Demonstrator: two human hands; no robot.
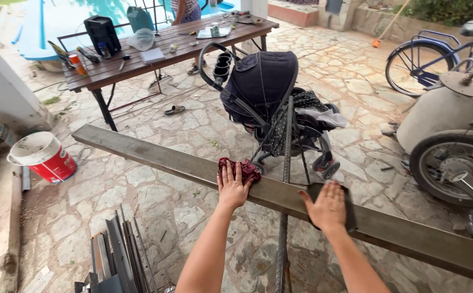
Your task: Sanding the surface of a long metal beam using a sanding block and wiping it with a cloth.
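Two hands press flat on a long metal beam (155, 154) that runs slantwise above the stone floor (155, 211): the left hand (232, 185) lies spread on a dark red rag (245, 167), the right hand (328, 205) lies spread on a dark sanding pad (349, 214). The beam looks heavy, stiff and rough with rust, so it is best gripped by its edges near the upright rod (286, 163) beneath it. The rag is soft and light.
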